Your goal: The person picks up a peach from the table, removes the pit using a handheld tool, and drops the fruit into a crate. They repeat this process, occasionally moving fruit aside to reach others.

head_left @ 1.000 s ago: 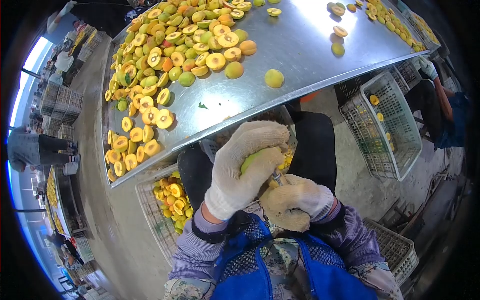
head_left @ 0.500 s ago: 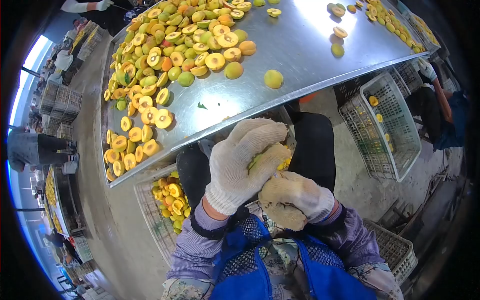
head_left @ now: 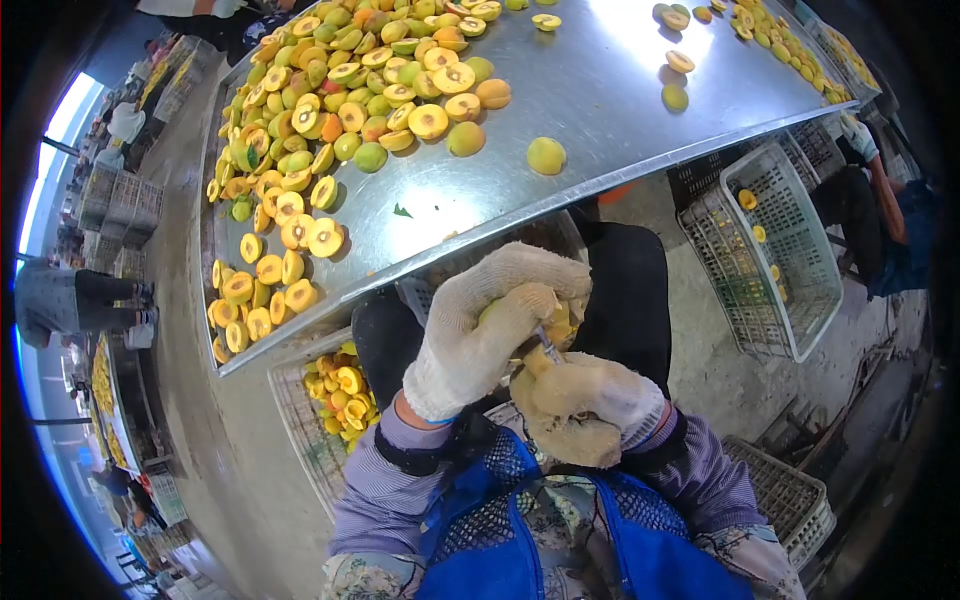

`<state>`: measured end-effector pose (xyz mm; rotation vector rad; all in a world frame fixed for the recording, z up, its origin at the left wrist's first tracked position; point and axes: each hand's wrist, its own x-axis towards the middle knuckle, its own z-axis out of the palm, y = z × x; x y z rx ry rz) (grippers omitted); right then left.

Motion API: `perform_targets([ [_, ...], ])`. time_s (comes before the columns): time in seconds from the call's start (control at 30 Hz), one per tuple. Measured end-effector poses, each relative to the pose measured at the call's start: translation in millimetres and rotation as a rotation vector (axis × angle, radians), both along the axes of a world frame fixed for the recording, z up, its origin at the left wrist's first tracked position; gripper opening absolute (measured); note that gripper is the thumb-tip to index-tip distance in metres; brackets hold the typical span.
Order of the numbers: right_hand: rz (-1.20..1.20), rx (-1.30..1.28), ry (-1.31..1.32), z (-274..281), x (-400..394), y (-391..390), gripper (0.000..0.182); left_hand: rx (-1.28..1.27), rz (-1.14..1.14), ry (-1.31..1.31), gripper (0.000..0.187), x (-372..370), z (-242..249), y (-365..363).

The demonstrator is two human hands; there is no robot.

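In a cream knitted glove, my left hand [head_left: 490,325] is wrapped round a yellow-green fruit piece [head_left: 562,325], mostly hidden by the fingers. My right hand [head_left: 585,400], gloved too, is closed on a small metal tool [head_left: 548,345] whose shaft points up at the fruit. Both hands are close together above my lap, just in front of the table edge. Halved and whole yellow-green fruits [head_left: 350,100] lie heaped on the metal table [head_left: 480,190].
A crate of fruit halves [head_left: 340,395] stands below the table at the left. At the right are a pale crate [head_left: 770,250] with a few pieces and another crate [head_left: 785,495]. A seated person [head_left: 880,210] is at far right; others are at the left.
My left hand has turned and its fingers have shifted on the fruit. My right hand has moved slightly down, and the tool now shows between the hands.
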<state>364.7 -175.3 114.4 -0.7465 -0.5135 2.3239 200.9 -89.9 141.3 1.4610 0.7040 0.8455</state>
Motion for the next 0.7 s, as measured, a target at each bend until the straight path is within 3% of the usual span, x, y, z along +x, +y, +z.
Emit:
perform_targets([
  [0.07, 0.012, 0.06, 0.055, -11, -4, -8, 0.027, 0.072, 0.002, -0.08, 0.032, 1, -7, 1],
  [0.13, -0.188, -0.287, 0.279, -14, -12, -12, 0.029, 0.518, 0.072, 0.012, 0.022, 3, -9, 5],
  [0.17, -0.187, -0.29, 0.278, -14, -13, -13, 0.029, 0.516, 0.073, 0.012, 0.022, 2, -9, 4],
  [0.23, -0.154, -0.211, 0.413, -13, -14, -13, 0.033, -0.014, -0.105, -0.198, 0.022, -1, -7, 2],
  [0.27, -0.155, -0.212, 0.414, -14, -14, -11, 0.033, -0.015, -0.106, -0.197, 0.022, 1, -5, 0],
  [0.33, 0.041, -0.165, 0.699, -18, -13, -6, 0.032, -0.289, -0.047, -0.382, 0.022, 4, -3, -7],
  [0.37, 0.041, -0.166, 0.699, -14, -14, -8, 0.032, -0.289, -0.047, -0.382, 0.022, 4, -5, -8],
  [0.43, -0.122, -0.269, 0.311, -1, -15, -11, 0.032, -0.145, -0.022, -0.245, 0.024, 2, -10, -9],
  [0.47, -0.12, -0.273, 0.309, -4, -15, -12, 0.032, -0.148, -0.018, -0.246, 0.024, 2, -12, -7],
  [0.53, -0.057, -0.264, 0.338, -13, -15, -11, 0.031, 0.238, 0.018, -0.078, 0.025, 1, -14, -3],
  [0.57, -0.058, -0.262, 0.339, -10, -15, -10, 0.031, 0.24, 0.017, -0.077, 0.025, 2, -13, -5],
  [0.63, -0.059, -0.123, 0.231, -3, -15, -7, 0.031, -0.177, -0.01, -0.371, 0.024, 6, -12, -12],
  [0.7, 0.015, -0.131, 0.306, -4, -9, -3, 0.031, -0.284, 0.005, -0.447, 0.024, 8, -9, -15],
])
